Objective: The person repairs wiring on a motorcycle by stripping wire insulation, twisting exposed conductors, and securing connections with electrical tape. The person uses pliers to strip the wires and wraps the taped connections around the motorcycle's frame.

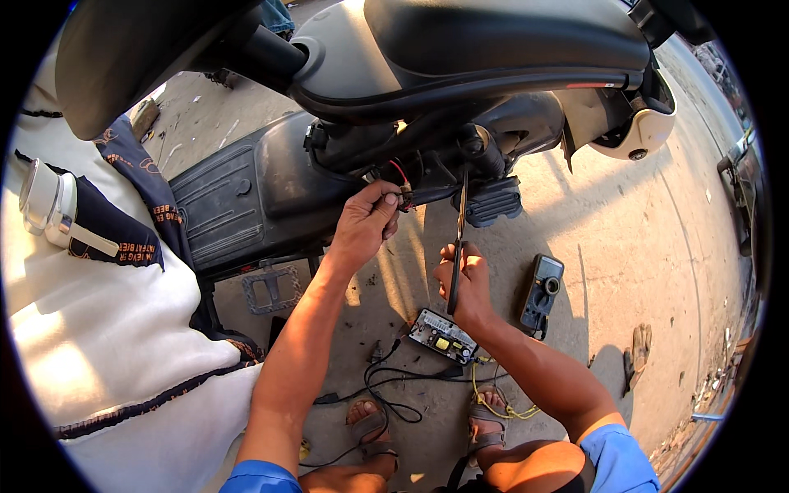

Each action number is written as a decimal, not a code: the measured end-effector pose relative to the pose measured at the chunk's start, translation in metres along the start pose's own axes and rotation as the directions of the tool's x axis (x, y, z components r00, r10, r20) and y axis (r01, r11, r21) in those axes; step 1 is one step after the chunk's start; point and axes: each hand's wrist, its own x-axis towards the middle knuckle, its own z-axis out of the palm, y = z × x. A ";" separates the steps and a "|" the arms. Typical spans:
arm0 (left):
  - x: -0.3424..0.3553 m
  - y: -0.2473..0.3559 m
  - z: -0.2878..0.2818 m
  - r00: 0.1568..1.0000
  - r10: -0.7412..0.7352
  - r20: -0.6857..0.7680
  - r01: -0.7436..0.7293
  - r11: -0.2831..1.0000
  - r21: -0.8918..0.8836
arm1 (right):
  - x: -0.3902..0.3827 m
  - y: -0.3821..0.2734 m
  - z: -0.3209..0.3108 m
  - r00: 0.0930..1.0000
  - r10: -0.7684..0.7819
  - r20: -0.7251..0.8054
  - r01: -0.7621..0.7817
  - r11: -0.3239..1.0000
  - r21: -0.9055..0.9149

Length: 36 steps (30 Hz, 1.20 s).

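Note:
In front of me stands a black electric scooter (279, 177), its lower side below the seat (509, 41) facing me. My left hand (363, 222) is closed in a pinch on a small bundle of wires (404, 194), a red one among them, coming out from under the seat. My right hand (466, 283) grips a long, narrow, dark hand tool (459, 238), held upright and seen edge-on, so its exact kind cannot be made out. The tool's far end reaches up beside the scooter's dark shock absorber area (485, 156). Between the two hands there is a gap.
On the concrete by my feet lie an exposed circuit board (444, 337), black cables (378, 374) and yellow wires (509, 411). A multimeter (541, 292) and a glove (638, 353) are to the right. White padded fabric (123, 329) covers the left. A white helmet (645, 131) hangs behind the seat.

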 end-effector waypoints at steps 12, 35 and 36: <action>-0.006 -0.002 -0.003 0.999 -0.029 0.013 0.030 0.999 -0.045 | -0.016 0.010 -0.026 0.992 -0.088 0.089 0.121 0.861 -0.495; 0.000 0.000 0.007 0.999 0.019 -0.049 -0.015 0.996 0.085 | 0.008 -0.027 0.015 0.994 -0.015 0.113 0.087 0.735 -0.672; 0.001 -0.002 0.007 0.998 0.024 -0.054 -0.019 0.995 0.095 | 0.008 -0.027 0.016 0.994 -0.028 0.109 0.095 0.728 -0.679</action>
